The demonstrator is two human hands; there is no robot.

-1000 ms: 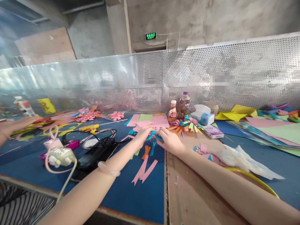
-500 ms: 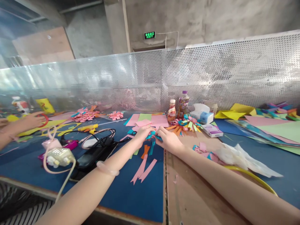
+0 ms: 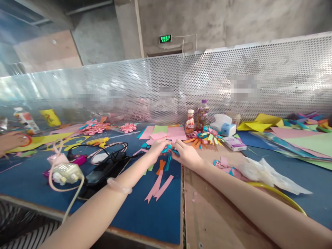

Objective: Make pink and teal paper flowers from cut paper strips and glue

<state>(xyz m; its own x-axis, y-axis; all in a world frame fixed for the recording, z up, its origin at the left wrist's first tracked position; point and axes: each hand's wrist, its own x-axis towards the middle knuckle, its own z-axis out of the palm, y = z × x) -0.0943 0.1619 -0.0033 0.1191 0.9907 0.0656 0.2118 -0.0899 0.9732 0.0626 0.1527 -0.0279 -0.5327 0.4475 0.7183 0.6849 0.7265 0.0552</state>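
Note:
Between my fingers is a small blue and pink paper flower, partly hidden by both hands. My left hand is closed on its left side, and my right hand pinches it from the right. Just below lie an orange paper strip, a blue paper strip and pink paper strips with notched ends. Behind my hands, pink and green paper sheets are spread on the blue table.
Left of my arm are a phone, a white plug adapter with cables, and a yellow glue gun. Bottles, a tissue pack and a multicoloured paper flower stand at the back. Another person's hand is at far left.
My hands stay in nearly the same place, with the paper flower between them. At far left, the other person's hand has moved further left, toward the edge of view.

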